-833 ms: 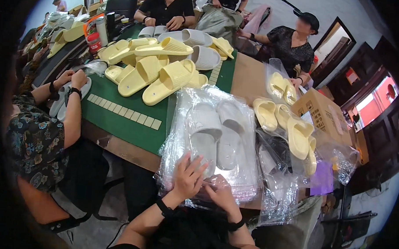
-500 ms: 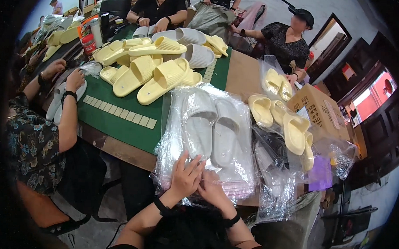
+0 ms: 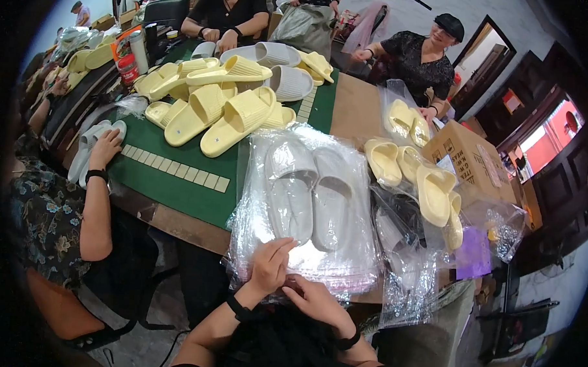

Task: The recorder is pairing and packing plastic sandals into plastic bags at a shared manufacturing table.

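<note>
Now both hands pinch the bag's near edge.
My left hand (image 3: 270, 265) and right hand (image 3: 314, 299) fingers grasp the clear plastic bag (image 3: 306, 210); white slippers (image 3: 310, 197) lie just beyond my fingers on the tabletop (image 3: 177, 192).

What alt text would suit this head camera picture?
A person's left hand and right hand press the near edge of a clear plastic bag holding white slippers, with yellow slippers piled on the green table behind.
</note>
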Motion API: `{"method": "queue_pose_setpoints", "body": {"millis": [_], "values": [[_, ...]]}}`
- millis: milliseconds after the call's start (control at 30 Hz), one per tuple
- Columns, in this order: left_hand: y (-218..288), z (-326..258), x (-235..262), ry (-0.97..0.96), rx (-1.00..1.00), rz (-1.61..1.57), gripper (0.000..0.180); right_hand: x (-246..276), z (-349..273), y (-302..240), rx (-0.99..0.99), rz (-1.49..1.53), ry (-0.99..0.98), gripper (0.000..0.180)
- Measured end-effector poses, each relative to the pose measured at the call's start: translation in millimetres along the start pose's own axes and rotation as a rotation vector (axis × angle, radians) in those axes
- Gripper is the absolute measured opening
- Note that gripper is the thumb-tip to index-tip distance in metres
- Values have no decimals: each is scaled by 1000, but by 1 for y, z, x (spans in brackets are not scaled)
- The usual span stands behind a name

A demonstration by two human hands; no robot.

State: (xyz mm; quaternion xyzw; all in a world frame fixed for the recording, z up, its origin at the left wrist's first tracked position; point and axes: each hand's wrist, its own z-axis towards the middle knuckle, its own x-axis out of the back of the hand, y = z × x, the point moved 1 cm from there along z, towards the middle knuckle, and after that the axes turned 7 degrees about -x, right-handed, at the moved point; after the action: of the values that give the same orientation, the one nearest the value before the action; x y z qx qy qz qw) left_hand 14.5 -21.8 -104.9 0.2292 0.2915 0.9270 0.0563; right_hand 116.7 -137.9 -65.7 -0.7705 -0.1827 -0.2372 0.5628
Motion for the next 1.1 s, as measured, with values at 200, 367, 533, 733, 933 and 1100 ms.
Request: {"method": "queue_pose_setpoints", "body": {"millis": [200, 367, 533, 733, 933, 1100], "values": [[11, 9, 6, 26, 206, -290, 27, -7, 4, 9, -113, 247, -311, 39], [40, 25, 18, 158, 201, -499, 29, 0, -3, 10, -108, 901, -380, 54], [70, 12, 14, 216, 230, -694, 25, 13, -1, 23, -162, 1138, -241, 63], [97, 8, 11, 48, -39, -525, 20, 7, 5, 50, -448, 1798, 43, 57], [75, 24, 23, -160, -223, -578, 34, 29, -13, 30, -549, 1433, 43, 49], [43, 12, 14, 251, 141, -498, 42, 57, -28, 10, -340, 1080, 66, 49]]}}
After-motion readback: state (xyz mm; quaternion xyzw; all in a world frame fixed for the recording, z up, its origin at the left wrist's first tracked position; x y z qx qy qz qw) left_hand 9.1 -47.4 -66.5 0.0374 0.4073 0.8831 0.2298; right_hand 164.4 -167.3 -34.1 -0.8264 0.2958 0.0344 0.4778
